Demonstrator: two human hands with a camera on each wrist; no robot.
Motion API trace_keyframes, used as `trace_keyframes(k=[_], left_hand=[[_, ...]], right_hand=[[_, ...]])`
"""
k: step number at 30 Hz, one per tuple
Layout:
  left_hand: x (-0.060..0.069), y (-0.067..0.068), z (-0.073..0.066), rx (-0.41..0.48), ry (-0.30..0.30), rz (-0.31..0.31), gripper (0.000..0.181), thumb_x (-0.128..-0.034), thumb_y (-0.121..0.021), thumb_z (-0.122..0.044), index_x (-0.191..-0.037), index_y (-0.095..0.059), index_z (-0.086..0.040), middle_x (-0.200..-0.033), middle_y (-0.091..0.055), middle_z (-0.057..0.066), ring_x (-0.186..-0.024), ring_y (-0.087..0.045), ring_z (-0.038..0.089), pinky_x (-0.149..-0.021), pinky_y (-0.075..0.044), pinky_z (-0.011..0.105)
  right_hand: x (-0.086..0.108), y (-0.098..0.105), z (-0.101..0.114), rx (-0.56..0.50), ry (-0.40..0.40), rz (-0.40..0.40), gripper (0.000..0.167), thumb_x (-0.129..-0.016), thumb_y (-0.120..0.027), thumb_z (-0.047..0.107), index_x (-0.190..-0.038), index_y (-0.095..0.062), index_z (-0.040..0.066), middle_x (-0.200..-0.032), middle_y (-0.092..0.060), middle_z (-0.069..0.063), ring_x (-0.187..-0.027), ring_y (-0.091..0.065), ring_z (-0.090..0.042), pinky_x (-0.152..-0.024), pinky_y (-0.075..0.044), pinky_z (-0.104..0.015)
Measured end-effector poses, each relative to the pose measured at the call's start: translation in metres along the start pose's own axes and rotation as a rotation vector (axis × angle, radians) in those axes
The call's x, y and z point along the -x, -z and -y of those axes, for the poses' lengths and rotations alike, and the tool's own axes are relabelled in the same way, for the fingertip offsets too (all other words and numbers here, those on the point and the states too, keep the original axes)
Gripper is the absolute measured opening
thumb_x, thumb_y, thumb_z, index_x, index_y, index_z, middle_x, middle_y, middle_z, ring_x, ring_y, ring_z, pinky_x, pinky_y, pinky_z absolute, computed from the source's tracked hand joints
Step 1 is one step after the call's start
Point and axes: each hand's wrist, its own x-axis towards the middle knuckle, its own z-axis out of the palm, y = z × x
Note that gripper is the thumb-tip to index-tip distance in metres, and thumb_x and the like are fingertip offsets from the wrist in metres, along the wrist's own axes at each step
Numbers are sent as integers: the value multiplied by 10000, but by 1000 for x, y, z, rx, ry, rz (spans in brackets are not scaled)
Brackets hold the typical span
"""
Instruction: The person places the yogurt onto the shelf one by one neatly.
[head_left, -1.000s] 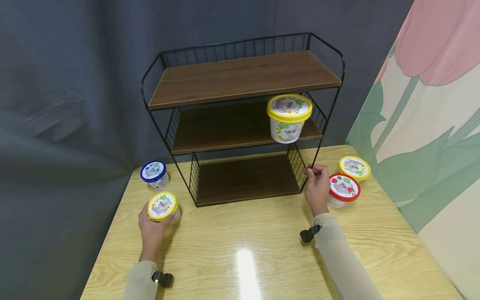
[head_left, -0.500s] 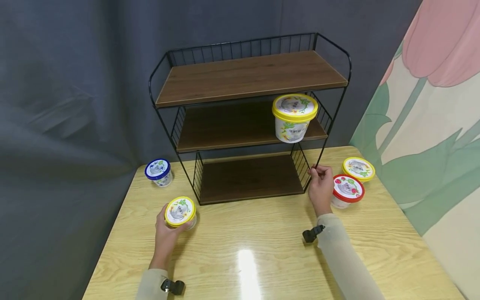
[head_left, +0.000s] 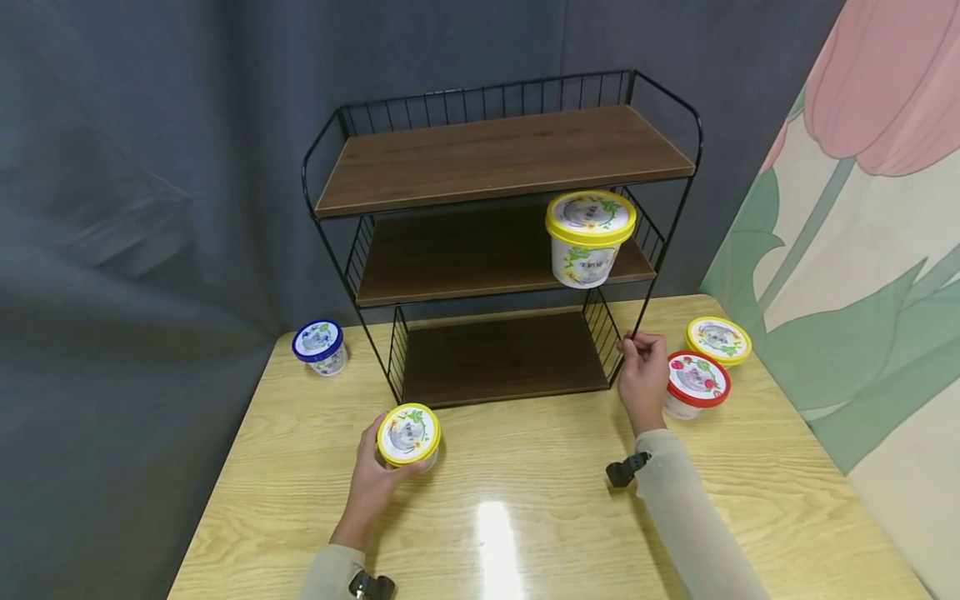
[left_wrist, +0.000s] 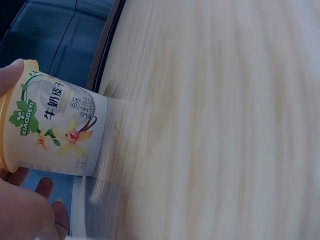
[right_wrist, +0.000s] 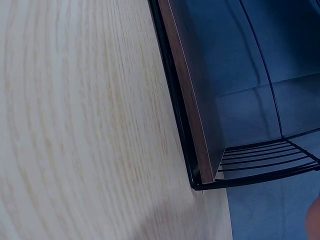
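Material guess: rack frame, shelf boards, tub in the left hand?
Rack frame: probably metal, black-coated; thin, bent bars with a faint sheen.
Shelf boards: wood or wood-effect laminate, dark brown; grain shows on top.
Tub: plastic or coated paper, can't tell; smooth printed wall. Its lid looks plastic: smooth, evenly yellow rim.

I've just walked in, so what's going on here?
A person's left hand holds a yellow-lidded tub near the left front corner of the wire rack; the right hand pinches its right front post. Another yellow-lidded tub stands at the right end of the middle board. On the table, a blue-lidded tub is left of the rack; a red-lidded tub and third yellow-lidded tub are right.
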Motion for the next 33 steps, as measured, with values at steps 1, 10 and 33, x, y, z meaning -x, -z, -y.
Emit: trace_keyframes(k=[1, 10, 33], left_hand=[[0, -4, 0, -1, -7, 3, 1047, -670, -917, -112, -1533, -324, -131, -1498, -387, 102, -1385, -382, 237, -1028, -286, 62], [-1, -23, -9, -55, -25, 36, 1066, -631, -937, -145, -1519, -348, -103, -1465, -423, 141, -1368, -400, 319, -1163, -267, 556], [-20, -33, -116, -16, -115, 178, 1060, -611, -960, -208, -1491, -369, -225, -1428, -428, -1, -1305, -440, 236, -1110, -371, 489]], right_hand=[[0, 0, 0, -3, 4, 0, 191, -1016, -532, 84, -1163, -501, -35, -1167, -621, -205, -914, -608, 34, -864, -495, -90], [2, 2, -3, -10, 2, 1, 181, -1017, -531, 87, -1152, -505, -31, -1147, -625, -184, -914, -610, 32, -858, -495, -89], [-1, 1, 0, -12, -7, 13, 189, -1017, -531, 83, -1164, -495, -30, -1172, -627, -201, -923, -609, 20, -876, -493, -93]])
